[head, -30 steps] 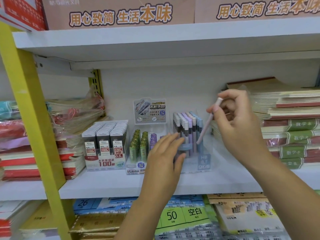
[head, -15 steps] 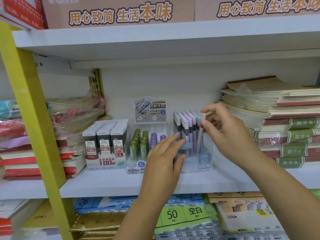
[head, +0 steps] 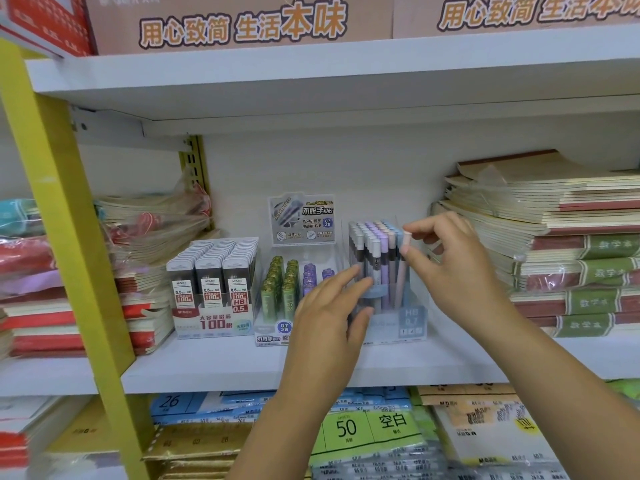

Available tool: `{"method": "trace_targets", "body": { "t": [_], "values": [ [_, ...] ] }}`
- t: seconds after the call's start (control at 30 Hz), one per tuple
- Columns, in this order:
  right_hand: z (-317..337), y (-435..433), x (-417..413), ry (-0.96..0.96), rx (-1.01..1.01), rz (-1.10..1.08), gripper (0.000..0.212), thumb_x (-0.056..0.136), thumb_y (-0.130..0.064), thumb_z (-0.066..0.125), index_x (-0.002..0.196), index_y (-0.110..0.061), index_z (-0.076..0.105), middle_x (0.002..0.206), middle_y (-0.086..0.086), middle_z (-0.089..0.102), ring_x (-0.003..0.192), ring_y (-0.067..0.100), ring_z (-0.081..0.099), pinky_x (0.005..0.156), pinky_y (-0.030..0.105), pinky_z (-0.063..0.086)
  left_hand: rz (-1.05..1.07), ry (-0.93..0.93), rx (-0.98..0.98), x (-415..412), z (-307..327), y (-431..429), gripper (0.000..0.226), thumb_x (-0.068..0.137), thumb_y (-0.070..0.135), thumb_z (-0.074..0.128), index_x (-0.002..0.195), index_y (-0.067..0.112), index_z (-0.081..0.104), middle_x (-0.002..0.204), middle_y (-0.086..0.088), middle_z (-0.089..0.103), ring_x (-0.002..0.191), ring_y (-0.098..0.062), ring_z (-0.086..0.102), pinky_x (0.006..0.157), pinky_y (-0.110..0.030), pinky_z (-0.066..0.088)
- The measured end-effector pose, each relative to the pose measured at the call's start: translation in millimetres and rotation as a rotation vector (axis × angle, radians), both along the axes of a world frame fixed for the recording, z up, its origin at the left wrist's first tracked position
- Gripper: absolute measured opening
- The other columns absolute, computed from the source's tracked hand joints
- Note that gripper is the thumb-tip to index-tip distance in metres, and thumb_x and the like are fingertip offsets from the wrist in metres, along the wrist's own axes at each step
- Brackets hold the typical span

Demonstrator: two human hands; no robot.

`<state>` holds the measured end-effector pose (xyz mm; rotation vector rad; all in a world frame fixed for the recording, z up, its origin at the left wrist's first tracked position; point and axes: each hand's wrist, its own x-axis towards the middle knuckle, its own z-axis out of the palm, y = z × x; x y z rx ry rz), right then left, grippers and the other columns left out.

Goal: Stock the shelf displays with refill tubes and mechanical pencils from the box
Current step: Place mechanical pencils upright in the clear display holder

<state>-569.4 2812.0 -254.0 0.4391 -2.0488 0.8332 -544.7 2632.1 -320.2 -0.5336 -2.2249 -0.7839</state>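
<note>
Pencil going into the display

The right hand pinches a pink pencil at the display's 3 o'clock edge. The left hand, fingers straight, braces it. The next move is probably a straight downward push.

to your right, stacked notebooks with green and red spines crowd the white shelf; to your left, plastic-wrapped notebooks lean beside a yellow upright; below, a green paper pack marked "50".
</note>
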Motion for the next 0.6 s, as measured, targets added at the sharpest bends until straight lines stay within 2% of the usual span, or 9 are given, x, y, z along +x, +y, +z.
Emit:
{"method": "trace_targets", "body": {
  "t": [0.13,0.27,0.3,0.37,0.4,0.47,0.53,0.6],
  "values": [
    [-7.0,-2.7,-4.5,-0.073,-0.043,0.073,0.022,0.085,-0.019,0.069,0.101,-0.032,0.06,0.102,-0.01,0.046,0.095,0.005,0.046,0.076,0.011,0.034,-0.012,0.012,-0.009,0.0,-1.1,-0.5,0.043,0.101,0.025,0.056,0.142,0.035,0.051,0.15,0.024,0.04,0.128,0.013,0.023,0.115,-0.024,0.021],
    [-9.5,-3.5,-1.0,-0.105,-0.096,0.071,0.031,0.088,-0.02,0.067,0.112,-0.037,0.059,0.108,-0.009,0.041,0.101,0.009,0.047,0.085,0.021,0.039,-0.025,0.008,-0.027,7.1,-4.1,-3.8,0.048,0.101,0.02,0.056,0.146,0.033,0.045,0.149,0.027,0.029,0.139,0.007,0.018,0.115,-0.012,0.007],
    [-11.1,-3.6,3.4,-0.082,-0.112,0.069,0.036,0.09,-0.019,0.064,0.12,-0.036,0.057,0.11,-0.009,0.039,0.101,0.009,0.046,0.086,0.023,0.041,-0.004,0.015,-0.029,11.3,-6.4,-5.9,0.048,0.1,0.019,0.057,0.146,0.032,0.047,0.149,0.024,0.032,0.141,0.004,0.02,0.115,-0.012,0.008],
    [-14.6,-4.0,17.9,0.009,-0.142,0.095,0.039,0.093,-0.012,0.058,0.127,-0.03,0.053,0.11,-0.007,0.039,0.095,0.008,0.048,0.083,0.019,0.043,0.071,0.099,-0.035,23.9,-11.2,-12.0,0.042,0.096,0.013,0.063,0.136,0.024,0.059,0.141,0.011,0.052,0.134,-0.009,0.038,0.114,-0.022,0.025],
    [-16.6,-3.7,26.8,0.062,-0.145,0.121,0.038,0.093,-0.008,0.056,0.126,-0.027,0.053,0.109,-0.006,0.042,0.091,0.006,0.049,0.079,0.015,0.043,0.108,0.161,-0.043,31.5,-14.1,-16.1,0.036,0.093,0.01,0.066,0.128,0.02,0.066,0.131,0.004,0.061,0.125,-0.016,0.047,0.108,-0.026,0.034],
    [-23.3,-1.7,46.0,0.121,-0.166,0.203,0.034,0.093,-0.005,0.054,0.121,-0.025,0.053,0.101,-0.003,0.049,0.085,0.002,0.05,0.073,0.012,0.042,0.137,0.243,-0.087,47.2,-24.4,-26.9,0.027,0.09,0.007,0.067,0.116,0.014,0.071,0.112,-0.002,0.067,0.107,-0.019,0.052,0.095,-0.025,0.037],
    [-37.5,-0.3,65.6,0.053,-0.203,0.302,0.03,0.093,-0.008,0.053,0.114,-0.029,0.053,0.093,-0.007,0.053,0.078,0.002,0.05,0.068,0.013,0.042,0.111,0.217,-0.177,65.3,-44.8,-41.5,0.027,0.088,0.005,0.07,0.114,0.012,0.07,0.105,-0.005,0.067,0.099,-0.019,0.05,0.089,-0.025,0.036],
    [-66.8,-0.9,82.6,-0.101,-0.135,0.361,0.025,0.093,-0.012,0.053,0.107,-0.033,0.056,0.088,-0.015,0.054,0.071,0.002,0.051,0.065,0.01,0.039,0.054,0.075,-0.235,86.7,-77.6,-56.2,0.027,0.089,0.007,0.07,0.115,0.012,0.069,0.104,-0.006,0.066,0.097,-0.021,0.053,0.086,-0.025,0.037]
  ]
}}
